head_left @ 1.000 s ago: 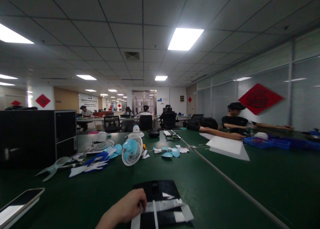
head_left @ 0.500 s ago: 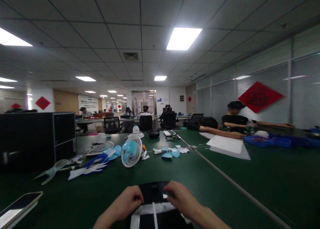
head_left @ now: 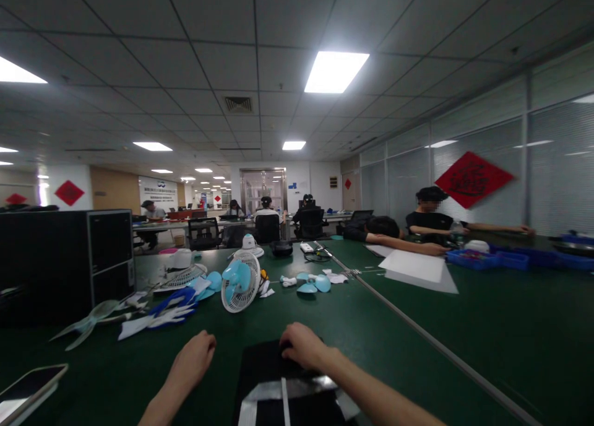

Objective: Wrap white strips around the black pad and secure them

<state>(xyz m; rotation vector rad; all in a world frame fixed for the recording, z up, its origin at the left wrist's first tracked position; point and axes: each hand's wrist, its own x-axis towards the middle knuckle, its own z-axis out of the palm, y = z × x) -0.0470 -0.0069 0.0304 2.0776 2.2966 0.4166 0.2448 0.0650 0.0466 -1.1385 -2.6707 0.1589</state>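
Observation:
In front of me lies a black flat item with silver-grey strips point(head_left: 262, 361), perhaps a bag or folded cloth; its lower part runs out of view. My right hand point(head_left: 304, 347) is on its upper right part, fingers curled down onto the black surface, the fingertips partly hidden. To the left of the item, apart from it, my left hand point(head_left: 197, 355) is over the green table with its fingers curled in and nothing visible in them.
A white and light-blue fan point(head_left: 241, 282) stands ahead. Blue-and-white gloves point(head_left: 169, 311), loose fan blades point(head_left: 313, 282) and a phone point(head_left: 32, 389) lie on the table. A black computer case point(head_left: 111, 252) stands left. White paper point(head_left: 415, 268) and a co-worker's arm point(head_left: 403, 243) are to the right.
My left hand has come off the black item and moved left. My right hand has shifted slightly left and up along it. The view has turned slightly to the right.

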